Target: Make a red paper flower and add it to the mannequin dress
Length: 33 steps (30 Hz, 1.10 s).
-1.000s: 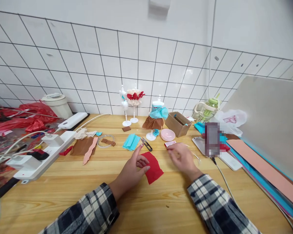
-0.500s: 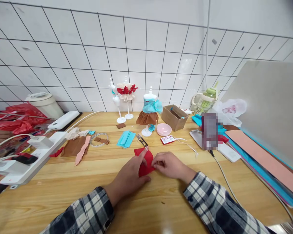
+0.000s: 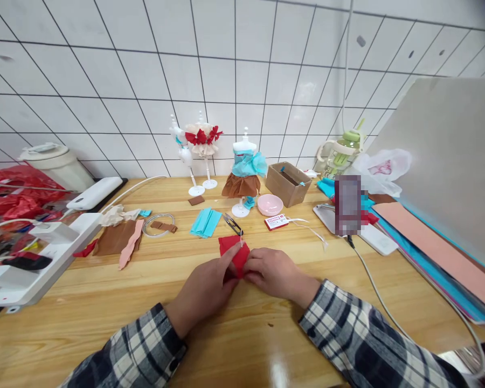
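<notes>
We have two hands on one red piece [image 3: 229,245], which sits between them above the tabletop. Our left hand [image 3: 204,288] is partly curled, thumb and fingers closed on its near edge; our right hand [image 3: 277,272] is closed too, fingertips pinching its right side. Our fingers hide part of the piece, so we cannot tell how it is folded.

Just beyond our hands lies one pair of snips [image 3: 234,225], close to the red piece's far edge. Farther out stand three small dress forms [image 3: 244,146], two beyond our left hand and one nearly straight ahead. Beyond our right hand we count one red-and-white packet [image 3: 276,222], one pink bowl [image 3: 270,205] and one cardboard box [image 3: 285,186]. Beyond our left hand lies one blue folded bundle [image 3: 206,222]; farther left are one clear coil [image 3: 145,229], one peach strip [image 3: 129,248] and one power strip [image 3: 44,269].
</notes>
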Each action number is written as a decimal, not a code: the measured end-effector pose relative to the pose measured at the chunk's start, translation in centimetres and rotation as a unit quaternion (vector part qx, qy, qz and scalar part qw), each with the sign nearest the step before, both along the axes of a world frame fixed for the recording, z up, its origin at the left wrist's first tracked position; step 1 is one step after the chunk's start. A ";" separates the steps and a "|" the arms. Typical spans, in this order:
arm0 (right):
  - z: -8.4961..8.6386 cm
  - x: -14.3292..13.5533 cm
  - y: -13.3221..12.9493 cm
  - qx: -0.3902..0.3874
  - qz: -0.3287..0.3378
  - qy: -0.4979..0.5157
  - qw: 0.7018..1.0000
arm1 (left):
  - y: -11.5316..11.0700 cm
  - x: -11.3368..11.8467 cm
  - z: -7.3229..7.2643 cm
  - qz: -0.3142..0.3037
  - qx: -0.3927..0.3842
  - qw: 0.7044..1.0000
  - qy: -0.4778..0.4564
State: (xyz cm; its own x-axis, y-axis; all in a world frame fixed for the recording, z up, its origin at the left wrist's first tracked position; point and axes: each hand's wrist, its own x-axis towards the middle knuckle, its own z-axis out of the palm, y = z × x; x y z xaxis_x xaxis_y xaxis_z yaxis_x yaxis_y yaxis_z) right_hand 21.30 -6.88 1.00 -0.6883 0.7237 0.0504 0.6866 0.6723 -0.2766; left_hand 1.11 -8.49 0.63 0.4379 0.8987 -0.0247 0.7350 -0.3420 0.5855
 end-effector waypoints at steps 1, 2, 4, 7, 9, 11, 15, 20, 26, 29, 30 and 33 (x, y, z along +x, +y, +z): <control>-0.1 -0.1 -0.1 -0.004 0.003 0.009 1.000 | 0.1 -0.1 0.0 0.005 -0.005 1.000 -0.009; -0.2 -0.2 -0.1 -0.008 0.004 0.014 1.000 | 0.3 -0.1 -0.1 0.009 -0.011 1.000 -0.017; -0.4 -0.5 -0.1 -0.013 0.000 0.012 1.000 | 0.5 -0.2 -0.1 0.009 -0.018 1.000 -0.020; -0.4 -0.8 -0.2 -0.012 -0.014 -0.003 1.000 | 0.5 -0.1 -0.1 0.005 -0.018 1.000 -0.007; -0.3 -0.9 -0.3 -0.018 -0.030 -0.010 0.999 | 0.4 -0.1 -0.1 0.007 -0.021 1.000 -0.009; -0.3 -1.0 -0.4 -0.028 -0.050 -0.008 0.998 | 0.3 0.0 -0.1 0.012 -0.020 1.000 -0.009; -0.4 -1.1 -0.3 -0.040 -0.075 0.002 0.996 | 0.3 -0.2 -0.2 0.013 0.016 0.999 0.030; -0.2 -1.2 -0.4 -0.038 -0.075 -0.008 0.996 | 0.6 -0.3 -0.5 -0.006 0.038 0.999 0.024; -0.1 -1.4 -0.6 -0.004 -0.067 -0.023 0.997 | 0.6 -0.2 -0.6 -0.003 0.028 0.999 0.021; 0.0 -1.4 -0.7 -0.001 -0.062 -0.038 0.997 | 0.6 -0.2 -0.4 0.004 0.046 0.998 0.053; 0.0 -1.4 -0.8 -0.001 -0.062 -0.044 0.997 | 0.6 -0.2 -0.3 0.003 0.054 0.997 0.063; -0.2 -1.3 -0.8 0.004 -0.075 -0.055 0.996 | 0.5 -0.2 -0.1 -0.004 0.055 0.996 0.072</control>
State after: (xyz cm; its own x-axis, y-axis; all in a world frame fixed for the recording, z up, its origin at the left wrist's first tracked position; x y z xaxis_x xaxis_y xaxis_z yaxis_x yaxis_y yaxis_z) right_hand 19.99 -7.64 0.84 -0.5735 0.8191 -0.0129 0.8057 0.5612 -0.1896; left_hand 0.91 -8.01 0.52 0.4438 0.8961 0.0114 0.8058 -0.4046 0.4325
